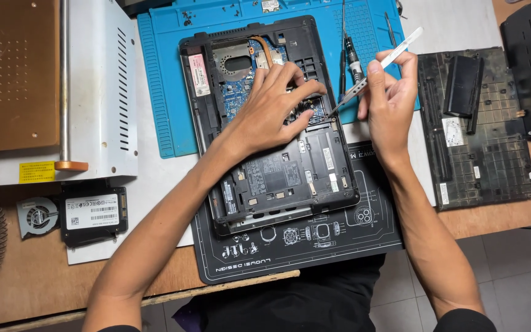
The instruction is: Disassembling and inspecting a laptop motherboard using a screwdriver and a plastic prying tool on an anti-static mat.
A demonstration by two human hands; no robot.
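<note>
Screwdriver (353, 61) beside right hand (388, 92), over laptop (278, 178)

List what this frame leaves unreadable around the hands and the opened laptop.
- Head view: the left hand covers the laptop parts under its fingers.
- The tweezers tip contact is too small to judge.
- The fan at the left is half under the white machine.

Wooden bench (38, 283), pale sheet over its middle. Blue mat (173, 80) at 12 o'clock, black mat (290, 261) at 6 o'clock; the opened laptop (284, 178) lies across both. White machine (102, 92) at 10 o'clock. Small fan (37, 216) and boxed drive (93, 214) at 8 o'clock. Removed laptop cover (480, 147) at 3 o'clock.
</note>
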